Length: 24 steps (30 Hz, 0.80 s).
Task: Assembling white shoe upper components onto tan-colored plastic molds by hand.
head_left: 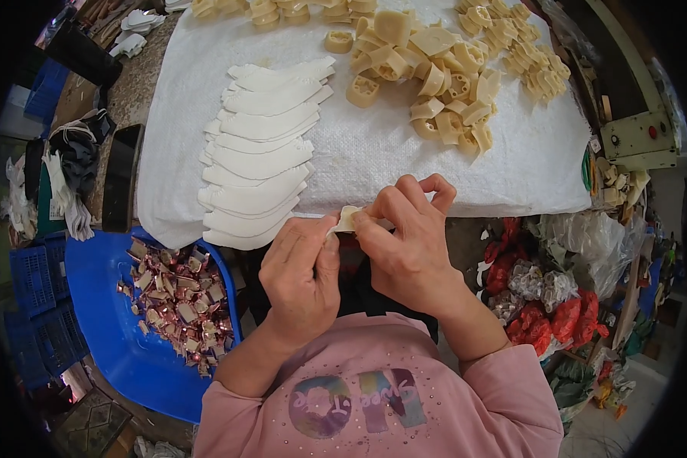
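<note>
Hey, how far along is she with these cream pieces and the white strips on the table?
Done, it seems: a fanned stack of white strips lies on the white cloth. In hand: the left hand and right hand pinch one small cream piece together. Left: a big pile of cream blocks waits beyond. How the blue tub of scraps figures is unclear.

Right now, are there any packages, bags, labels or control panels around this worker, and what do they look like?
Control box: far right past the table, pale boxy metal, one red and one dark button.
Net bags: lower right, red mesh, bunched, with clear plastic bags beside them.
Crates: left edge, blue, slotted.
Basin: lower left, blue plastic, holding small brownish scraps.
Dark flat slab, maybe a phone: left of the white cloth; screen not visible.
</note>
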Each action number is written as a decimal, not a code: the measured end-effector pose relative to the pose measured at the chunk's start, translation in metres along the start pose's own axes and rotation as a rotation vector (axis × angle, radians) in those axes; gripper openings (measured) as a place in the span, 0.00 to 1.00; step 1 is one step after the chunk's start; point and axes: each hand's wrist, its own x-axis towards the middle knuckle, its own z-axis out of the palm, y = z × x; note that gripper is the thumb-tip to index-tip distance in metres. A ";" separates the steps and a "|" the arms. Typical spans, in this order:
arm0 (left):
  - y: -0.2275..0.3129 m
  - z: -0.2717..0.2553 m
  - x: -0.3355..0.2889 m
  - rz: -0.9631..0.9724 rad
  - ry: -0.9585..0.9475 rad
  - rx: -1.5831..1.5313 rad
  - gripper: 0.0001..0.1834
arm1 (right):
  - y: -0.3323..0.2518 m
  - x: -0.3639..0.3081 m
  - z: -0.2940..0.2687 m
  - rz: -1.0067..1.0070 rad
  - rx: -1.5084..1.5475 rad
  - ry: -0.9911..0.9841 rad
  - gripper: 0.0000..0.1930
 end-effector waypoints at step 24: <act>-0.025 0.007 0.007 0.309 -0.009 -0.077 0.08 | 0.019 -0.012 0.016 -0.041 0.666 -0.116 0.15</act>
